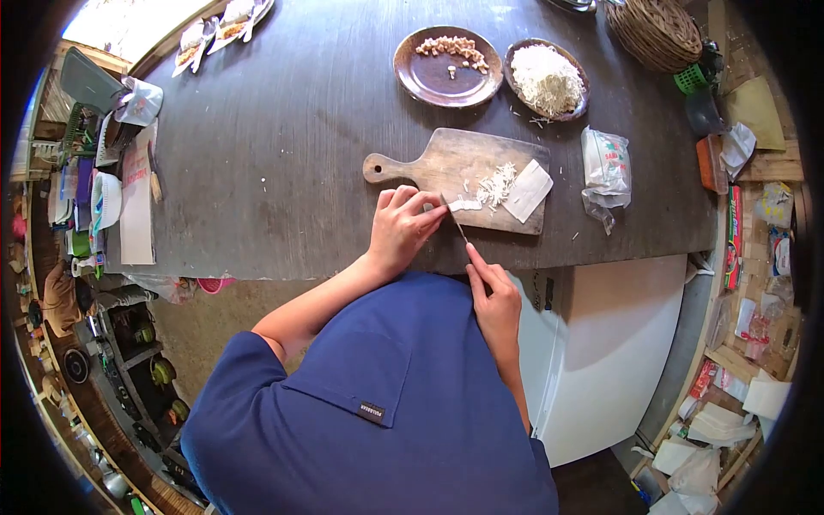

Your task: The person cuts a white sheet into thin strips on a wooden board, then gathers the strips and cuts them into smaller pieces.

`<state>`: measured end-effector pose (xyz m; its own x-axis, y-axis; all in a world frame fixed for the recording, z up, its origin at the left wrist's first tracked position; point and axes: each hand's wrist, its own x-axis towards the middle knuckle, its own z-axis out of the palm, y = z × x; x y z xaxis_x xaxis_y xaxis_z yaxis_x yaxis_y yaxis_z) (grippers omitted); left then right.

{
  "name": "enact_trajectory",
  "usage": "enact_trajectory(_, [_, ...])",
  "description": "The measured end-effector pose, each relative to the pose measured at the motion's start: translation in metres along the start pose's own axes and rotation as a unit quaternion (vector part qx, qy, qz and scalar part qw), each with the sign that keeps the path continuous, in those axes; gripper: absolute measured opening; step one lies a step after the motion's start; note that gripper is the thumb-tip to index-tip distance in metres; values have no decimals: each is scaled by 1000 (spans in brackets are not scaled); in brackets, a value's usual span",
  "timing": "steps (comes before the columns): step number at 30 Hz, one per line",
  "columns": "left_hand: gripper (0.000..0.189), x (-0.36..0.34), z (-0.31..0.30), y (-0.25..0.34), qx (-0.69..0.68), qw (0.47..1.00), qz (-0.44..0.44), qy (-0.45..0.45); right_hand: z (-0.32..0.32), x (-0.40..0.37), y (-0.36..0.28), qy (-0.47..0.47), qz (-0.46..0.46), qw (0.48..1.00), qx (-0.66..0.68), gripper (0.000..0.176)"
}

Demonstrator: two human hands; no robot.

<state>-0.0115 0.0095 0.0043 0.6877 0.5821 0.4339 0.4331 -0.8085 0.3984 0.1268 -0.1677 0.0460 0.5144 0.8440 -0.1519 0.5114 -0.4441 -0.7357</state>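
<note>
On the dark table lies a wooden cutting board point(446, 163) with its handle to the left. My left hand point(401, 225) is at the board's front edge, fingers bent together on a white piece. My right hand point(495, 296) grips a small knife point(457, 225), whose blade stands beside my left fingertips. A thin white strip point(466, 205) lies just right of the blade. Further right are a pile of white shreds point(496, 185) and a flat pale slab point(527, 190). Whatever else sits under my left fingers is hidden.
Beyond the board stand a brown plate point(429, 86) with small brownish pieces and a bowl point(584, 105) heaped with white shreds. A plastic packet point(606, 167) lies to the right. A wicker basket point(657, 34) is at the back right, papers point(137, 197) at the left edge.
</note>
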Motion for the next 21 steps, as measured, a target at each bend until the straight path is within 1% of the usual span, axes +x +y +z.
enact_trajectory(2, [17,0,2,-1,-2,1000,-10,-6,2,0,6,11,-6,1000,29,40])
enact_trajectory(5, [15,2,2,-1,-11,1000,-20,-4,4,8,-3,14,-3,999,41,40])
enact_trajectory(9, [14,5,1,-6,-9,1000,-12,7,2,2,-1,13,-21,999,24,39])
enact_trajectory(12, [13,4,2,-6,-20,1000,-17,4,3,-1,4,11,-7,1000,5,39])
enact_trajectory(16, [13,4,2,-5,-5,1000,-22,-3,6,9,-2,13,-12,1000,24,40])
enact_trajectory(17, [9,5,0,-4,-15,1000,-19,4,6,12,-5,12,-13,999,29,39])
enact_trajectory(21, [14,2,3,-6,-7,1000,-12,18,4,2,0,6,-16,1000,20,39])
